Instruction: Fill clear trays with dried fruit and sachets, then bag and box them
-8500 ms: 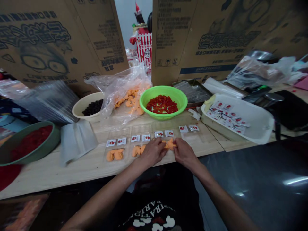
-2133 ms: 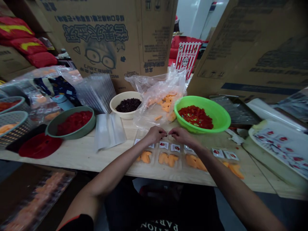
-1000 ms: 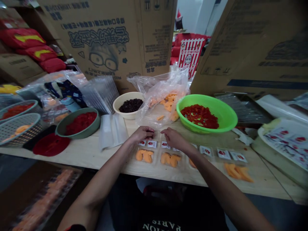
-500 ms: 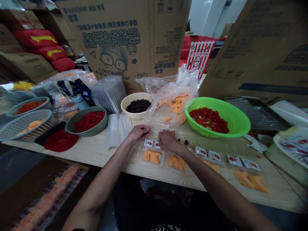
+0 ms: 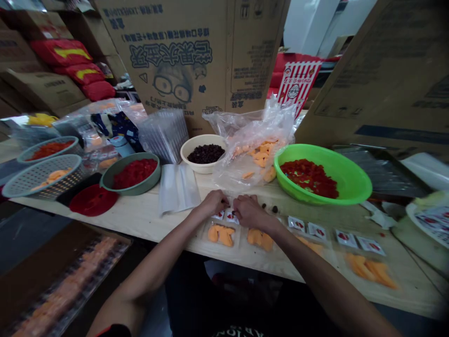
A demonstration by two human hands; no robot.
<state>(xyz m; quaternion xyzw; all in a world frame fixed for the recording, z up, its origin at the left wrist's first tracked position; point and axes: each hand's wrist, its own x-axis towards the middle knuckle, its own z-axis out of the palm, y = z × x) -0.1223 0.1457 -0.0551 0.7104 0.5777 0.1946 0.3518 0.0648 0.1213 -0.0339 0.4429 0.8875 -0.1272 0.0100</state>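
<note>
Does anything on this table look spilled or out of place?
A little. A small red bit lies loose on the tabletop, just past the rightmost packet, outside any bowl. A crumpled white scrap lies beside the green bowl, untidy next to the neatly paired packets.

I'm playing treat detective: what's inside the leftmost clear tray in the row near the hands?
Orange fruit-like pieces sit in front; two white packets with red print lie behind. The left hand and right hand partly cover the packets and back part, so I can't see underneath.
</note>
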